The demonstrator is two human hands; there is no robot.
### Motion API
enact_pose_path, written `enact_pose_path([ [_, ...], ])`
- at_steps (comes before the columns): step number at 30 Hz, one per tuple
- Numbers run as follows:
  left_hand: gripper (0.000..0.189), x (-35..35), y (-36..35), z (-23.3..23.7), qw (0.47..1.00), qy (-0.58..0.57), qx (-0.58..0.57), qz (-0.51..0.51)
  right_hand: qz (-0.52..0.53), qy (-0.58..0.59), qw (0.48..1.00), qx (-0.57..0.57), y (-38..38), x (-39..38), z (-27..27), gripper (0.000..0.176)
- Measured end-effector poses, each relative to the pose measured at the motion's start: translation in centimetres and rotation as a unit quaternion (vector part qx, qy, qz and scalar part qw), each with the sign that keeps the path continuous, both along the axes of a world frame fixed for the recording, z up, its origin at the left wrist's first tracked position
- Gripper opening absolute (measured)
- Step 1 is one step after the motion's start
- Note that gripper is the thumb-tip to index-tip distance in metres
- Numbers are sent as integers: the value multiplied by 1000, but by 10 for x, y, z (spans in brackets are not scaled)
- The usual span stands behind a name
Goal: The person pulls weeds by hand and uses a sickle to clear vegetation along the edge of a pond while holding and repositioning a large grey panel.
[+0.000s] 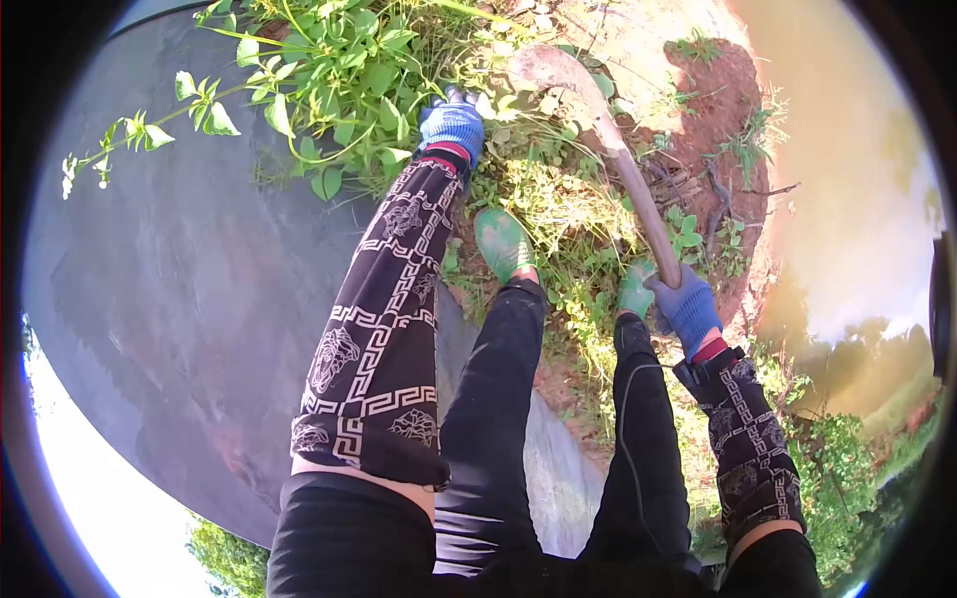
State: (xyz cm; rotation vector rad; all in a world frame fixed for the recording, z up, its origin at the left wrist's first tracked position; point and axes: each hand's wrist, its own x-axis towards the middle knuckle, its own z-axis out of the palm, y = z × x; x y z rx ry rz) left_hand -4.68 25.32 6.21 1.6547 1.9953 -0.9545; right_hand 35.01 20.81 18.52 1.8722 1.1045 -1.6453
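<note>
Blue-gloved on both sides: grasps with the right hand [688, 307] the near end of a long brown wooden-handled tool [633, 174], slanting forward over sunlit yellow-green grass [553, 194], curved pale end farthest out. Rests the left hand [454, 125] at the edge of bright-green broad-leaved plants [344, 60] overhanging a smooth dark-grey sheet [179, 299]; cannot tell whether clenched or released. Stands in green rounded shoes [502, 243], near muddy brown water [827, 149] at right.

Sunlit earth [648, 45] beside brown water [832, 169]
</note>
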Motion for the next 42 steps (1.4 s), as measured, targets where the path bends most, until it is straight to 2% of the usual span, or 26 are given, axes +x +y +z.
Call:
enact_pose_path([
  [2,47,-10,-14,-13,989,3,0,145,43,-12,999,9,12,-11,-10,30],
  [3,48,-25,-20,-34,941,-33,-5,338,21,19,999,-18,26,-26,-4,31],
  [4,44,-14,-24,-17,983,1,23,180,-1,50,998,-44,36,-43,-1,32],
  [7,40,-16,-37,-25,995,58,-10,76,-65,115,991,23,52,-87,-4,27],
  [8,35,-28,-37,-32,994,54,-17,98,-61,114,991,26,64,-101,-5,27],
  [11,28,-42,-57,-22,998,59,18,23,-160,148,976,18,84,-127,-9,30],
  [13,26,-42,-44,-16,998,35,-34,42,-200,209,957,16,81,-134,-30,29],
  [14,24,-41,-39,-13,994,8,-88,61,-184,174,967,18,63,-133,-31,28],
  [15,22,-33,-33,1,995,9,-95,35,-113,145,982,-29,40,-119,-44,29],
  [16,24,-31,-28,3,992,-4,-119,53,32,78,994,-72,16,-98,-54,30],
  [17,25,-26,-25,11,990,-9,-125,65,214,102,971,-25,-12,-68,-73,35],
  [18,26,-20,-25,19,988,-14,-132,79,239,42,970,28,-24,-71,-74,39],
  [20,27,-23,-41,17,983,-12,-153,98,27,72,988,-137,3,-83,-30,40],
  [21,28,-25,-44,18,983,-8,-117,143,30,72,988,-132,9,-83,-35,40],
  [23,29,-32,-51,10,974,-5,-82,210,94,103,990,12,19,-83,-49,33],
  [25,28,-33,-55,4,974,-11,-73,213,-81,115,990,1,62,-127,0,26],
  [27,24,-30,-54,10,975,-21,-69,211,-190,237,952,46,80,-141,-10,21],
  [28,26,-31,-50,11,973,-20,-90,213,-200,265,939,85,82,-147,-19,20],
  [30,29,-31,-41,23,969,-17,-106,221,-190,238,952,-15,66,-140,-31,20],
  [31,30,-30,-39,26,967,-11,-117,225,-94,163,982,-33,46,-118,-35,24],
  [32,31,-29,-36,27,965,-7,-125,231,114,101,986,-69,27,-85,-49,28],
  [33,30,-25,-35,31,970,-16,-138,201,136,127,982,-33,-5,-54,-57,30],
  [34,29,-26,-40,30,973,-22,-88,214,134,116,984,-5,-17,-45,-58,31],
  [36,26,-27,-57,23,977,-37,-44,203,32,95,989,-108,6,-64,-16,32],
  [40,25,-34,-70,13,971,-28,5,238,73,57,993,-71,34,-86,-18,24],
  [42,25,-26,-69,23,968,-36,-25,245,-73,104,992,-23,49,-111,-16,29],
])
